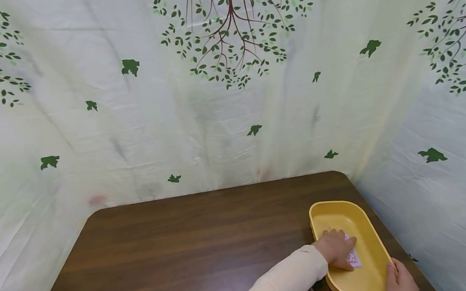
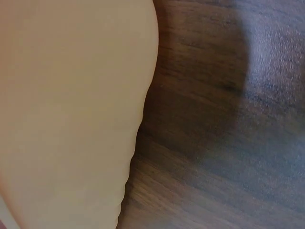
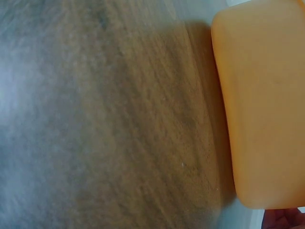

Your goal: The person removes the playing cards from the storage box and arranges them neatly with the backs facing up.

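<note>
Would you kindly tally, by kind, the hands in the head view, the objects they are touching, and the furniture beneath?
Hands: 2 (left hand, right hand)
Yellow tray: 1
Pink patterned item, partly covered: 1
Brown table: 1
Total: 5

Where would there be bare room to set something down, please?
The table is bare from its left edge to the tray, beyond the sleeve. The tray's far end is free. Crowded: its middle, with left grip over the pack, and its right rim, held by right grip.
</note>
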A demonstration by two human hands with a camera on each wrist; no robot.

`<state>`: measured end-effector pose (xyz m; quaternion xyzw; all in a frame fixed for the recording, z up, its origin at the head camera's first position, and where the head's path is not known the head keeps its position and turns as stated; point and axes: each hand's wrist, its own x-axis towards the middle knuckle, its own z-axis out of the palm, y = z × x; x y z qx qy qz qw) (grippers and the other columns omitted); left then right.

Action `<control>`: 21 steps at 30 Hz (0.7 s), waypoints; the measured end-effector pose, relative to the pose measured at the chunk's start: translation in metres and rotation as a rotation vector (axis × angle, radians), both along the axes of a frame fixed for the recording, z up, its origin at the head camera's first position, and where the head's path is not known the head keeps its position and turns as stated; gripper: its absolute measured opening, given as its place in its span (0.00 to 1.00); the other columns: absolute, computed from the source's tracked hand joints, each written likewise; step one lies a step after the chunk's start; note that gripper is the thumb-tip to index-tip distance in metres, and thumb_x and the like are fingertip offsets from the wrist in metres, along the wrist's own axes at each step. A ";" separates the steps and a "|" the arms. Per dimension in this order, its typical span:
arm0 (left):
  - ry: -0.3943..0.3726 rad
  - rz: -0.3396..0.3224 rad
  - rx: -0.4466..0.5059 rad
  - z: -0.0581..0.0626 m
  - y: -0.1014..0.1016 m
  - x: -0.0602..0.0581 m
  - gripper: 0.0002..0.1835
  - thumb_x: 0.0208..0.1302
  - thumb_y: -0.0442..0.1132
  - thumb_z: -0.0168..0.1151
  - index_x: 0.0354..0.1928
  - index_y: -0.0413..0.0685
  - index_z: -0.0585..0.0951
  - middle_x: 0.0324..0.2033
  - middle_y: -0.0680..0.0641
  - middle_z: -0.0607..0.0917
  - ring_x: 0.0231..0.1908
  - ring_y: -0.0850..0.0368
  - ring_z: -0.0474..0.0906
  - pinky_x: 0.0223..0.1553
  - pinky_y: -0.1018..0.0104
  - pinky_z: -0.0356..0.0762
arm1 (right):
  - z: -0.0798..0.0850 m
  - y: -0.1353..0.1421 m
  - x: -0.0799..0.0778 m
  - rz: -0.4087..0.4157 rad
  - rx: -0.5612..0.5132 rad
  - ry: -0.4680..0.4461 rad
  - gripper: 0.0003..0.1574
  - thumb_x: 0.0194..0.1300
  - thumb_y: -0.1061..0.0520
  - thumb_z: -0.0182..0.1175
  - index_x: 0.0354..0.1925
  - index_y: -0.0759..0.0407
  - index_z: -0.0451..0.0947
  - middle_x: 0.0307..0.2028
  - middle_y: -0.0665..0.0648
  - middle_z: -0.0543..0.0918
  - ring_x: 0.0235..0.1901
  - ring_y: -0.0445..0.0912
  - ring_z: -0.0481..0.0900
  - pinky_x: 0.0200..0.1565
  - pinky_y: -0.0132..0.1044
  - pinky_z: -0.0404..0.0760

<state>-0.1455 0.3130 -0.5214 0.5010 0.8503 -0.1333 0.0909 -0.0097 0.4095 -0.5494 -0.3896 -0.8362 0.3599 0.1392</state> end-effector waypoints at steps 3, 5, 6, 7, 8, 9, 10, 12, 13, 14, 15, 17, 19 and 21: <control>-0.009 -0.004 0.003 -0.002 0.002 -0.001 0.41 0.47 0.71 0.58 0.65 0.76 0.60 0.52 0.61 0.68 0.47 0.65 0.64 0.50 0.64 0.60 | 0.000 0.001 0.000 -0.014 0.000 0.005 0.22 0.71 0.56 0.40 0.51 0.75 0.65 0.40 0.76 0.75 0.26 0.54 0.74 0.30 0.45 0.72; -0.007 -0.006 0.006 -0.004 0.003 -0.001 0.41 0.47 0.71 0.58 0.65 0.76 0.59 0.51 0.61 0.68 0.47 0.65 0.64 0.50 0.64 0.59 | 0.000 0.000 0.000 -0.019 -0.009 0.007 0.22 0.71 0.55 0.40 0.51 0.75 0.65 0.40 0.76 0.75 0.25 0.54 0.74 0.29 0.45 0.72; -0.009 -0.008 0.008 -0.004 0.003 -0.002 0.41 0.47 0.71 0.58 0.65 0.76 0.59 0.51 0.61 0.68 0.47 0.65 0.64 0.50 0.64 0.59 | 0.000 0.000 0.000 -0.022 -0.018 0.004 0.23 0.71 0.55 0.40 0.51 0.75 0.65 0.40 0.76 0.74 0.25 0.53 0.74 0.29 0.45 0.72; -0.012 -0.010 0.011 -0.005 0.003 -0.002 0.41 0.47 0.70 0.58 0.65 0.75 0.59 0.51 0.61 0.68 0.48 0.65 0.64 0.50 0.63 0.59 | 0.001 0.000 0.000 -0.026 -0.025 0.003 0.23 0.71 0.54 0.40 0.51 0.74 0.65 0.39 0.75 0.75 0.25 0.53 0.74 0.29 0.44 0.72; -0.015 -0.012 0.011 -0.005 0.004 -0.002 0.41 0.47 0.70 0.58 0.65 0.75 0.59 0.51 0.61 0.68 0.48 0.65 0.64 0.50 0.63 0.59 | 0.001 -0.001 0.000 -0.029 -0.033 -0.005 0.24 0.72 0.54 0.40 0.51 0.74 0.65 0.39 0.75 0.75 0.24 0.53 0.74 0.29 0.44 0.72; -0.020 -0.013 0.012 -0.006 0.004 -0.003 0.41 0.47 0.70 0.59 0.66 0.75 0.59 0.52 0.61 0.68 0.48 0.65 0.64 0.51 0.63 0.59 | 0.001 -0.001 0.000 -0.029 -0.042 -0.010 0.24 0.72 0.54 0.40 0.52 0.74 0.65 0.39 0.75 0.75 0.24 0.53 0.74 0.29 0.45 0.72; -0.023 -0.016 0.014 -0.006 0.005 -0.003 0.41 0.47 0.69 0.59 0.66 0.76 0.59 0.52 0.61 0.68 0.48 0.65 0.64 0.51 0.63 0.59 | 0.002 -0.001 -0.001 -0.029 -0.050 -0.015 0.24 0.72 0.53 0.39 0.52 0.75 0.64 0.38 0.75 0.75 0.24 0.53 0.74 0.29 0.46 0.72; -0.024 -0.022 0.016 -0.007 0.005 -0.003 0.41 0.48 0.69 0.59 0.65 0.76 0.59 0.51 0.61 0.68 0.48 0.65 0.64 0.51 0.62 0.59 | 0.002 -0.001 -0.001 -0.029 -0.059 -0.022 0.25 0.72 0.53 0.39 0.52 0.75 0.64 0.38 0.75 0.74 0.24 0.52 0.74 0.29 0.46 0.72; -0.021 -0.027 0.018 -0.008 0.005 -0.003 0.41 0.48 0.69 0.59 0.65 0.76 0.59 0.51 0.61 0.69 0.48 0.65 0.64 0.51 0.62 0.59 | 0.003 -0.001 -0.001 -0.030 -0.055 -0.022 0.24 0.72 0.54 0.39 0.52 0.75 0.64 0.38 0.75 0.75 0.24 0.52 0.74 0.29 0.45 0.72; -0.017 -0.031 0.020 -0.008 0.006 -0.003 0.40 0.48 0.68 0.59 0.65 0.76 0.59 0.51 0.61 0.69 0.48 0.65 0.65 0.51 0.62 0.59 | 0.003 -0.001 -0.001 -0.030 -0.050 -0.022 0.24 0.72 0.54 0.39 0.52 0.75 0.64 0.38 0.75 0.75 0.24 0.52 0.74 0.28 0.45 0.72; -0.011 -0.038 0.022 -0.008 0.006 -0.003 0.40 0.48 0.68 0.59 0.65 0.75 0.59 0.51 0.61 0.69 0.47 0.65 0.65 0.50 0.62 0.59 | 0.003 -0.001 -0.001 -0.028 -0.045 -0.017 0.24 0.72 0.54 0.40 0.51 0.75 0.64 0.38 0.75 0.74 0.24 0.53 0.74 0.29 0.45 0.72; -0.002 -0.049 0.022 -0.008 0.006 -0.003 0.40 0.48 0.68 0.60 0.65 0.75 0.59 0.50 0.61 0.69 0.47 0.65 0.66 0.50 0.61 0.59 | 0.003 -0.001 -0.001 -0.027 -0.036 -0.013 0.23 0.72 0.54 0.40 0.51 0.75 0.64 0.39 0.75 0.74 0.25 0.53 0.74 0.28 0.45 0.72; -0.005 -0.062 0.023 -0.006 0.006 -0.003 0.40 0.48 0.68 0.60 0.65 0.75 0.59 0.51 0.61 0.69 0.47 0.65 0.66 0.50 0.61 0.59 | 0.002 0.000 0.000 -0.020 -0.037 -0.015 0.24 0.72 0.54 0.40 0.51 0.75 0.64 0.39 0.75 0.74 0.24 0.53 0.74 0.29 0.45 0.72; -0.013 -0.078 0.023 -0.004 0.006 -0.002 0.40 0.48 0.67 0.60 0.65 0.75 0.59 0.51 0.62 0.68 0.47 0.65 0.66 0.51 0.61 0.59 | 0.002 0.000 0.000 -0.018 -0.049 -0.019 0.24 0.72 0.54 0.39 0.51 0.75 0.64 0.38 0.76 0.74 0.24 0.53 0.74 0.29 0.47 0.73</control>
